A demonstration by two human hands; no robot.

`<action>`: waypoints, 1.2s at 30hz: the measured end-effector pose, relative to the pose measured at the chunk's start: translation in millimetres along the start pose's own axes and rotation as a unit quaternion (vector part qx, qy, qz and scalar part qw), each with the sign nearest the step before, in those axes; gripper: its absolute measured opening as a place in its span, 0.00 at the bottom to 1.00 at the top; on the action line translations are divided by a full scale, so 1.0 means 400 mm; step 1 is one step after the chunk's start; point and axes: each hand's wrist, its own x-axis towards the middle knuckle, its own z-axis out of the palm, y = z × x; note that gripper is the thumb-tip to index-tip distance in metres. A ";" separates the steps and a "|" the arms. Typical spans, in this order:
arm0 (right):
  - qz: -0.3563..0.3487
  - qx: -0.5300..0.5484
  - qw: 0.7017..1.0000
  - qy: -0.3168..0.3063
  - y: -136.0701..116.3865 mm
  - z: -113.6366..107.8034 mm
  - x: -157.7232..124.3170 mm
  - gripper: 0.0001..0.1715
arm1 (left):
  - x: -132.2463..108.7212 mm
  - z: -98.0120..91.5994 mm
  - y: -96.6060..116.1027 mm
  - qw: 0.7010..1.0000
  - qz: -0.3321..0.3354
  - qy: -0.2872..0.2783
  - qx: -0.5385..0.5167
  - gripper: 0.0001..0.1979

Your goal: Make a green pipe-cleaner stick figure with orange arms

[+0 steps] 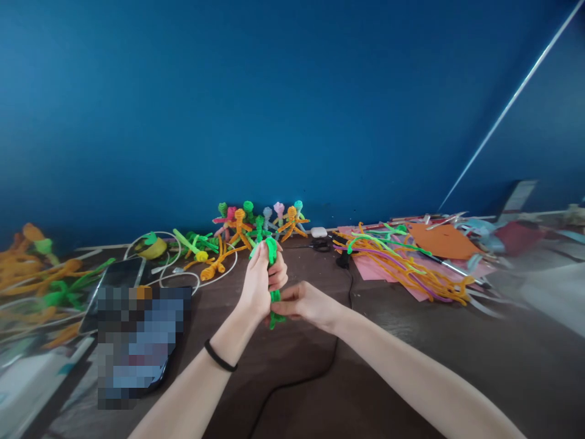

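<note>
My left hand (262, 283) is wrapped around a green pipe-cleaner figure (271, 249), whose top shows above my fingers. Its lower end comes out beneath that fist. There my right hand (306, 306) pinches the green fuzzy stems between thumb and fingers. Most of the figure's middle is hidden inside my left hand. Just behind, against the wall, stands a group of small pipe-cleaner figures (240, 227) in orange, green, pink and blue.
Loose orange pipe cleaners (406, 274) lie on pink sheets to the right, near an orange sheet (441, 241). At left are a phone (150, 347), white cables and more pipe-cleaner pieces (59, 292). A black cable (301, 379) crosses the dark table. A blue wall (292, 110) rises behind.
</note>
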 end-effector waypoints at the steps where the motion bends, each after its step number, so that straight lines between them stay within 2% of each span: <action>1: 0.000 0.022 1.000 -0.008 0.001 0.002 0.001 0.17 | 0.001 0.000 0.000 1.000 -0.002 0.001 -0.002 0.12; 4: -0.009 0.057 0.998 -0.026 0.004 0.006 0.003 0.17 | 0.005 -0.004 0.004 1.000 -0.007 0.010 -0.016 0.11; 8: -0.016 0.033 0.998 -0.049 0.001 0.010 0.003 0.16 | 0.014 -0.009 0.021 0.997 -0.032 0.051 -0.050 0.11; 13: -0.042 0.055 0.997 -0.047 0.001 0.019 0.004 0.14 | 0.023 -0.017 0.032 0.992 -0.049 0.083 -0.085 0.13; 21: -0.095 -0.062 0.993 -0.020 0.024 0.009 0.014 0.11 | 0.029 -0.025 0.032 0.992 -0.058 0.075 -0.087 0.13; 26: -0.069 -0.048 0.996 -0.041 0.015 -0.002 0.012 0.06 | 0.023 -0.018 0.031 0.995 -0.054 0.006 -0.089 0.13; 29: -0.036 -0.029 0.998 -0.038 0.010 -0.010 0.010 0.08 | 0.016 -0.011 0.021 0.998 -0.039 -0.024 -0.045 0.11; 33: -0.004 -0.056 0.997 -0.057 -0.004 -0.044 0.008 0.12 | 0.011 -0.014 0.004 0.996 -0.007 -0.043 0.082 0.09; 35: -0.038 -0.111 0.993 -0.019 -0.020 -0.070 0.005 0.14 | 0.013 -0.021 -0.004 0.988 -0.021 -0.051 0.142 0.08; 36: -0.060 -0.119 0.991 0.021 -0.030 -0.083 0.004 0.14 | 0.014 -0.024 -0.007 0.983 -0.031 -0.054 0.173 0.08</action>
